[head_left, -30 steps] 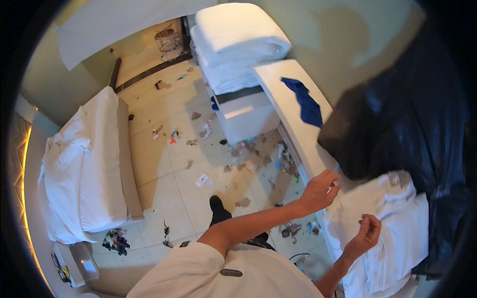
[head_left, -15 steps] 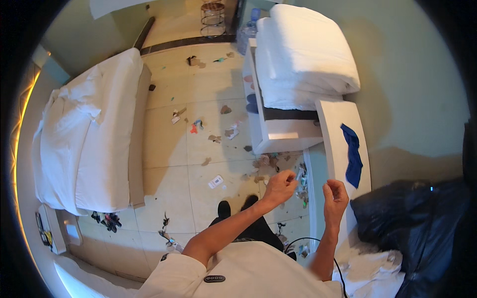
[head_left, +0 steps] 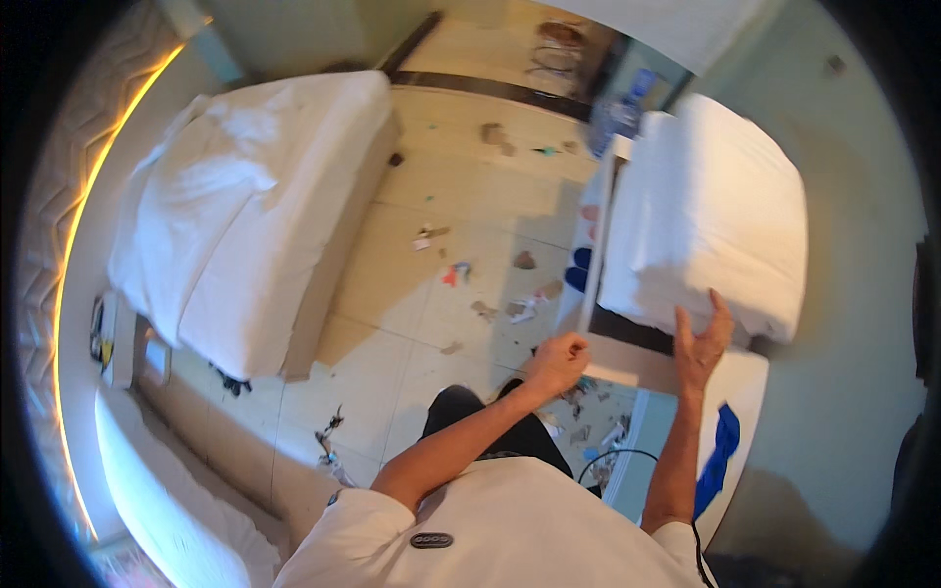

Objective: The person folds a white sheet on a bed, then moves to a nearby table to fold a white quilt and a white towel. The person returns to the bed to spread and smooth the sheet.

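Note:
My left hand [head_left: 556, 361] is a loose fist, held in front of me over the near end of a white cart [head_left: 647, 367]; nothing shows in it. My right hand [head_left: 702, 341] is raised with fingers spread, its fingertips at the near edge of a tall stack of folded white linen [head_left: 711, 206] on that cart. A blue cloth [head_left: 723, 449] lies on the white surface just right of my right forearm.
A bed with white bedding [head_left: 240, 211] stands at the left. The tiled floor [head_left: 461, 225] between bed and cart is strewn with several bits of litter. A second white bed edge [head_left: 176, 500] lies at the lower left, beside a lit wall strip.
My view swung left, away from the dark bag and white sheet. Both hands rose toward the cart; my right hand opened at the folded linen stack.

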Available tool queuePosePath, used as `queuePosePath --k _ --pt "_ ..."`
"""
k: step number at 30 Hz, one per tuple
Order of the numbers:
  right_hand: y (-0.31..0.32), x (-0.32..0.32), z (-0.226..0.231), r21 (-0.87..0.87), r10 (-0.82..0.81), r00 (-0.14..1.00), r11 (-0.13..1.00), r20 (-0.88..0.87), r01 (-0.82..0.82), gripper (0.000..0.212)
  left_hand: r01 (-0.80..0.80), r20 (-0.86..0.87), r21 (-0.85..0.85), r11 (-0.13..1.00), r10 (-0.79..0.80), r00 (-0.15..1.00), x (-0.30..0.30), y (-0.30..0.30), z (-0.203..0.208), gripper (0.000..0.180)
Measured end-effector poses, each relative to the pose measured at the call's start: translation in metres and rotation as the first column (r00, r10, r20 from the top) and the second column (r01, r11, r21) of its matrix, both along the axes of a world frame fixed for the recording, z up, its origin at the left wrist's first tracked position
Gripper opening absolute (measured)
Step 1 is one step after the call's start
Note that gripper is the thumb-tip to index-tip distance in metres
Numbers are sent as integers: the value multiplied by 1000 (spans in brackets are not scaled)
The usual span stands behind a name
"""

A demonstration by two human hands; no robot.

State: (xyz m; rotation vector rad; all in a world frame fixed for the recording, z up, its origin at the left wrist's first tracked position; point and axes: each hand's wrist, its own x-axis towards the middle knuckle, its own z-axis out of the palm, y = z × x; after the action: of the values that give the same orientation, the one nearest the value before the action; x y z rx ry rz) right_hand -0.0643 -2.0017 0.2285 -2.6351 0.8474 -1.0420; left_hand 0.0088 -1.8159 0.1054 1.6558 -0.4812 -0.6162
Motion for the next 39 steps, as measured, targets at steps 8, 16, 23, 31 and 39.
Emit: queuePosePath --k 8,16,23,31,39 --pt "-61 70 -29 -88 -191 945 981 -264 173 79 -28 -142 -14 1000 26 990 55 -16 0 19" --pt "-77 89 -63 -219 -374 870 923 -320 316 96 123 -7 -61 990 -124 992 155 -62 -9 14" --pt "-84 113 -41 -210 -570 752 822 -332 530 74 192 -263 -84 978 -208 942 186 -77 -4 9" --pt "-101 96 -19 48 -440 864 884 -244 464 40 372 -519 -79 925 -356 777 195 -112 -9 19" --pt "-125 77 51 540 -308 951 800 -1 260 22 295 -522 -48 954 -276 807 242 -195 -2 25"
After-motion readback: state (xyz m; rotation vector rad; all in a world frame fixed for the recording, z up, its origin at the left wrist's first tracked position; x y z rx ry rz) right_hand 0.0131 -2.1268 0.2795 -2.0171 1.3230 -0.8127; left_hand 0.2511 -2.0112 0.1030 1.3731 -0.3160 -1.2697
